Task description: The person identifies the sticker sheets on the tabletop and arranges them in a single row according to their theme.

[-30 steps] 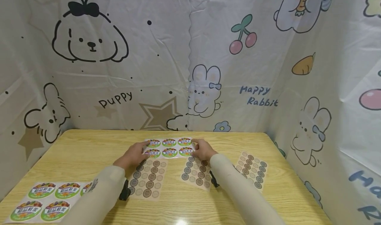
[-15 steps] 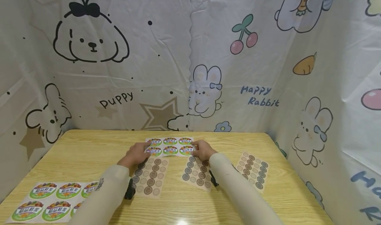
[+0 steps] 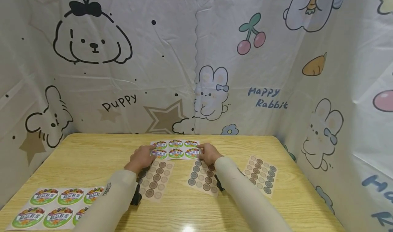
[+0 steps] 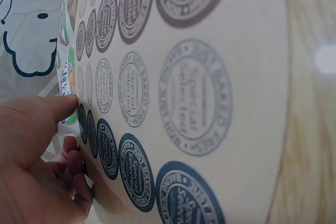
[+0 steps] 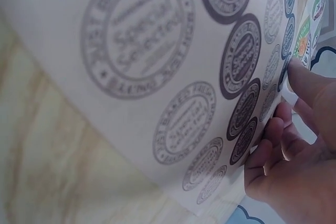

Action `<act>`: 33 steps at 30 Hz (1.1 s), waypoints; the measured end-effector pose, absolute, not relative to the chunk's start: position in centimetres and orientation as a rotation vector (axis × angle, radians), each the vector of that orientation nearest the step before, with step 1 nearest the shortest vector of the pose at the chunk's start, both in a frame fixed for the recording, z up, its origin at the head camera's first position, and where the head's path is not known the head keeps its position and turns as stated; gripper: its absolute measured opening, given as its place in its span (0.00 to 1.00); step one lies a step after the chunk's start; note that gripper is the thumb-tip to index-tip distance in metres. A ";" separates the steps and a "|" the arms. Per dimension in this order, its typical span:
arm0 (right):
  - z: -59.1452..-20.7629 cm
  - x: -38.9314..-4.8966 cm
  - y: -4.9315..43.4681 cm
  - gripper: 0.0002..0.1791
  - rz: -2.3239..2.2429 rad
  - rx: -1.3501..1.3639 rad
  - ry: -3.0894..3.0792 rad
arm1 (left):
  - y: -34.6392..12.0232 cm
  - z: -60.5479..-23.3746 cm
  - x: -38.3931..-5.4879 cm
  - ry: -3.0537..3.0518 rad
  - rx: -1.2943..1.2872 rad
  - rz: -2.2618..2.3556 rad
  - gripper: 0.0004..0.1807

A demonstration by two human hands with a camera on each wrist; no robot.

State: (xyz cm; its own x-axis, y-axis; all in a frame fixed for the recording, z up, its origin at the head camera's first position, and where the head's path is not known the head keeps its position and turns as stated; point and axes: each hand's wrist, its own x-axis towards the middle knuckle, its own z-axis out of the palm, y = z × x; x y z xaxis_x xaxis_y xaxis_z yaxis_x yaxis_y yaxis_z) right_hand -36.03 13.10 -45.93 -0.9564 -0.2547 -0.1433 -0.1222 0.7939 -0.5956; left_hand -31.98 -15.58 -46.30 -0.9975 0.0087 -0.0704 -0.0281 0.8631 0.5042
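A white sheet of round fruit-label stickers [image 3: 175,148] lies near the table's far edge, between both hands. At its left edge, the left hand [image 3: 140,158] pinches it between thumb and fingers. The right hand [image 3: 210,154] grips the right edge the same way, its fingers [image 5: 275,129] curled with the tips partly hidden. Just below the left hand is a tan sheet of round "Special Selected" stickers [image 3: 158,180], its left side partly covered by the wrist. A second tan sticker sheet [image 3: 199,180] lies below the right hand.
Another tan sticker sheet [image 3: 261,175] lies to the right of the right forearm. A larger fruit-label sheet [image 3: 53,208] lies at the table's front left, partly covered by the left sleeve [image 3: 108,201]. A printed cloth [image 3: 172,54] hangs behind the wooden table [image 3: 101,150].
The held fruit-label sheet has moved slightly away toward the far edge. The left hand has shifted a little right, and the tan sheet under its wrist has turned slightly.
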 end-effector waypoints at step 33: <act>-45.7 -36.1 11.8 0.24 -0.961 -0.167 2.851 | -15.4 -47.0 -32.5 3.013 -0.048 0.992 0.27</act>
State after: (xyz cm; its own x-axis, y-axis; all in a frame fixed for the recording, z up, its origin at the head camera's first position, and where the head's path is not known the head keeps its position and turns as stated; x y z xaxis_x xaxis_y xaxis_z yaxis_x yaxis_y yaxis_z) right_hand -36.06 11.78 -45.69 -0.9857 -0.1449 -0.0857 -0.0635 0.7914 -0.6080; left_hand -32.49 -15.41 -46.98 -0.9991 -0.0382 0.0196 -0.0191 0.8042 0.5941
